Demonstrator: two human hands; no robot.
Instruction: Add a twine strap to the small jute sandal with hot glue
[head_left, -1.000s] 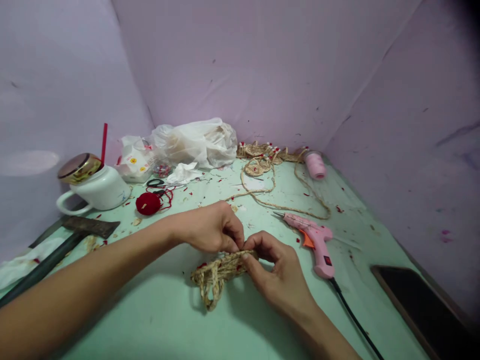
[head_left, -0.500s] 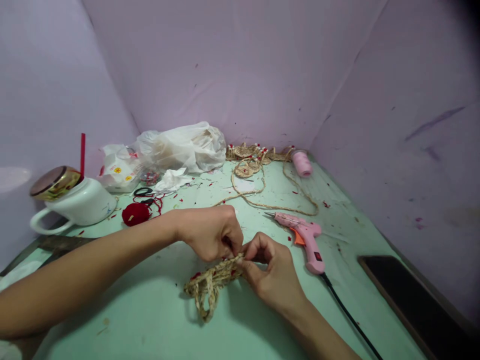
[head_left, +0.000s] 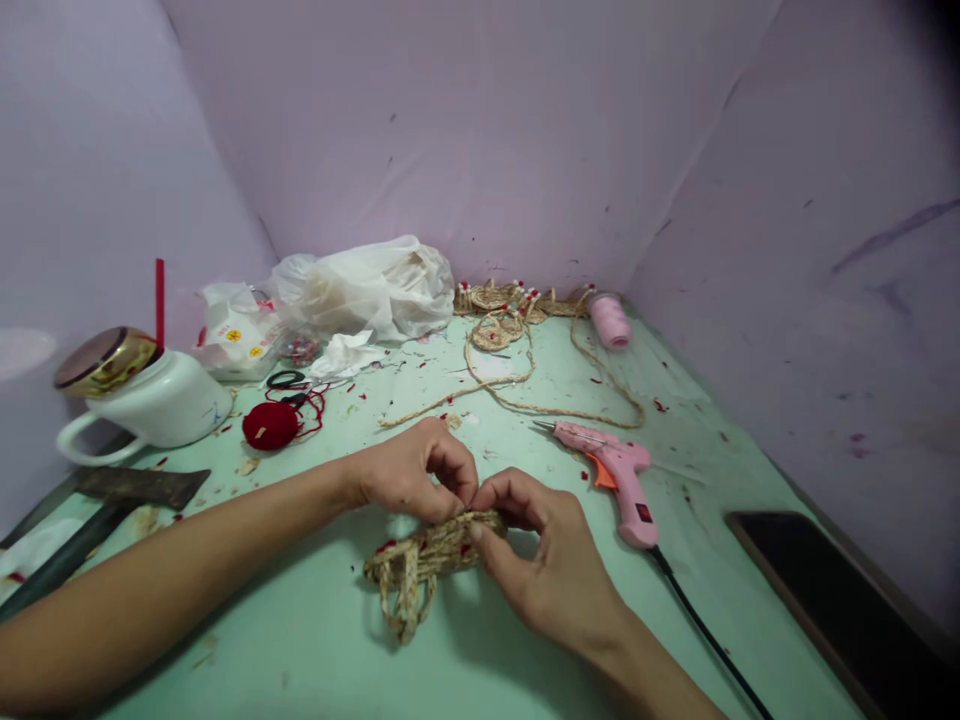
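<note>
A braided straw piece (head_left: 442, 548) with loops hanging from its left end and small red bits on it lies low over the green table (head_left: 322, 640). My right hand (head_left: 551, 560) grips its right end between thumb and fingers. Along its upper edge, my left hand (head_left: 420, 470) is closed in a pinch, its fingertips meeting those of the right. Whatever the left fingertips pinch is too small to make out. A pink glue gun (head_left: 611, 475) lies to the right of my hands, its nozzle pointing left.
To the left are a white mug (head_left: 161, 405), a hammer (head_left: 142, 488) and a red yarn ball (head_left: 271, 427) beside black scissors (head_left: 285, 380). Behind lie a plastic bag (head_left: 375, 290), straw pieces (head_left: 495, 298), straw cord (head_left: 547, 408) and a pink thread spool (head_left: 610, 322). A phone (head_left: 832, 600) lies right.
The camera view has shifted, so things on the table appear farther left than a second ago. My left hand has lifted and lowered slightly at the straw piece's edge; my right hand keeps its grip.
</note>
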